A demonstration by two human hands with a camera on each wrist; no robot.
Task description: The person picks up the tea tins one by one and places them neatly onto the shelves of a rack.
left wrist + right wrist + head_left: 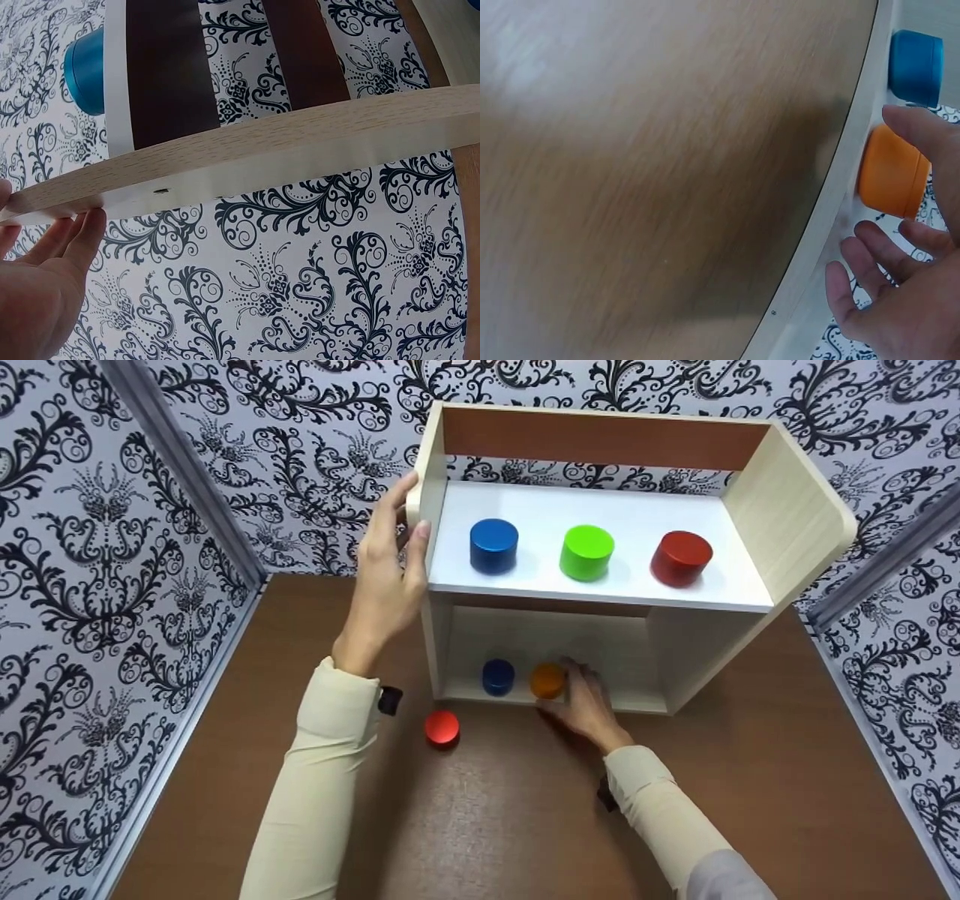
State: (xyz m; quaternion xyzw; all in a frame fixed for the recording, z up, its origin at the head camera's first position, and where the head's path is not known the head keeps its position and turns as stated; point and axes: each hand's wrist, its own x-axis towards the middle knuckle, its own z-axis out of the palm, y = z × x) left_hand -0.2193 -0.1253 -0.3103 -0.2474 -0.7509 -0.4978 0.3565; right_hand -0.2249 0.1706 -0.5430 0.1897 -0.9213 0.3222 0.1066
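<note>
My left hand [388, 574] grips the front edge of the wooden shelf's left side panel [430, 472], thumb on one face and fingers on the other. In the left wrist view, its fingertips press the panel's pale face. My right hand [589, 709] is at the lower compartment, thumb and forefinger around an orange cylinder [547, 681]. The right wrist view shows the other fingers spread loosely beside that orange cylinder [891, 176]; how firmly it is held cannot be told. A blue cylinder [498, 677] stands just left of it near the shelf's front edge.
On the upper white shelf board [540, 502] stand a blue cylinder [493, 546], a green cylinder [587, 553] and a red cylinder [681, 559]. Another red cylinder [442, 727] is on the brown table [480, 825] before the shelf. Patterned walls [112, 547] enclose the table.
</note>
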